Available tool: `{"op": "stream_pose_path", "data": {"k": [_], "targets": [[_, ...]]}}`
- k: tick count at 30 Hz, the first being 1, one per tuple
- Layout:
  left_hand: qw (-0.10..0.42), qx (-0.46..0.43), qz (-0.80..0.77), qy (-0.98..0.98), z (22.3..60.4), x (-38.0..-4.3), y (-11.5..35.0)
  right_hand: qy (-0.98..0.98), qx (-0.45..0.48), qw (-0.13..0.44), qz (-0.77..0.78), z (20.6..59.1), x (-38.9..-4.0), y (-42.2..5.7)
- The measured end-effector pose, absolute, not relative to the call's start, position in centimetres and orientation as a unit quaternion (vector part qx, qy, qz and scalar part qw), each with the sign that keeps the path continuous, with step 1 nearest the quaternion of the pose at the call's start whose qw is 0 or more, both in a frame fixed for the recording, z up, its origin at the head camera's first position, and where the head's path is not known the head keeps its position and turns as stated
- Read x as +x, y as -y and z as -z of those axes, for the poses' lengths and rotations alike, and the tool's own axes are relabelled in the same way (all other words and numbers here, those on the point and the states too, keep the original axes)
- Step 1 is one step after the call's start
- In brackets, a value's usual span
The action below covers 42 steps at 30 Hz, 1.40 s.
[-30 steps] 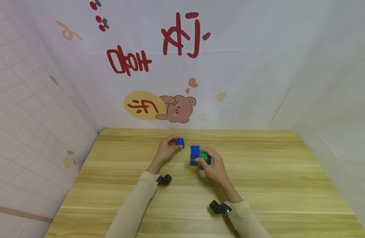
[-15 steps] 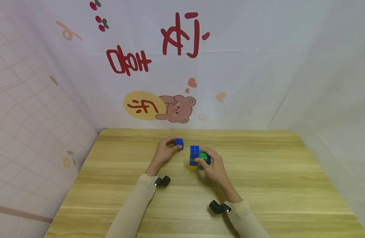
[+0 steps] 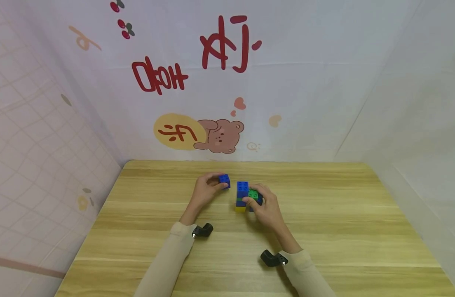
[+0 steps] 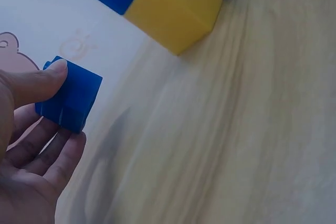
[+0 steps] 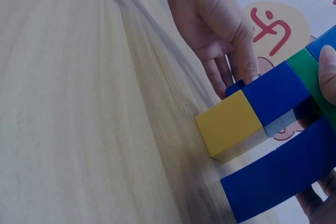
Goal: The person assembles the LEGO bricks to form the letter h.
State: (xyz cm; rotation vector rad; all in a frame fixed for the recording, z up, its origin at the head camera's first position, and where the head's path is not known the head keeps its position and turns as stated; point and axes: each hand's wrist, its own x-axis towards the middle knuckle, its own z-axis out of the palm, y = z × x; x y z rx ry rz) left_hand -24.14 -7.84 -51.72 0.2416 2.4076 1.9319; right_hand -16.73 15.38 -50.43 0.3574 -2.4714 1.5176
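My left hand [image 3: 205,192] pinches a small blue building block [image 3: 224,181] between thumb and fingers, left of a built stack. In the left wrist view, this block [image 4: 79,95] is above the tabletop, thumb on one face, fingers beneath. My right hand [image 3: 267,207] grips the stack from its right side. At its left stands a column with a yellow block [image 5: 231,124] at the foot, a blue block [image 5: 278,93] over it, then a green piece [image 5: 300,65] and a blue top block [image 3: 242,187]. The green piece bridges to a second blue column [image 5: 278,174], partly hidden by the right hand.
The wooden table [image 3: 324,231] meets a white cloth backdrop [image 3: 305,82] printed with red characters and a bear [image 3: 221,136]. Each sleeve carries a black wrist mount, one at the left wrist [image 3: 202,230] and one at the right wrist [image 3: 273,258].
My left hand has drawn slightly toward the front of the table, still pinching the small blue block. The right hand and the stack stay in place.
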Motion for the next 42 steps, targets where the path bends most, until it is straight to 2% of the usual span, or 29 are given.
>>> {"op": "stream_pose_path", "data": {"k": [42], "targets": [[0.015,0.149,-0.661,-0.735,44.8,-20.2,8.3,0.840,0.107,0.104,-0.521,50.4,-16.4,-15.1]]}}
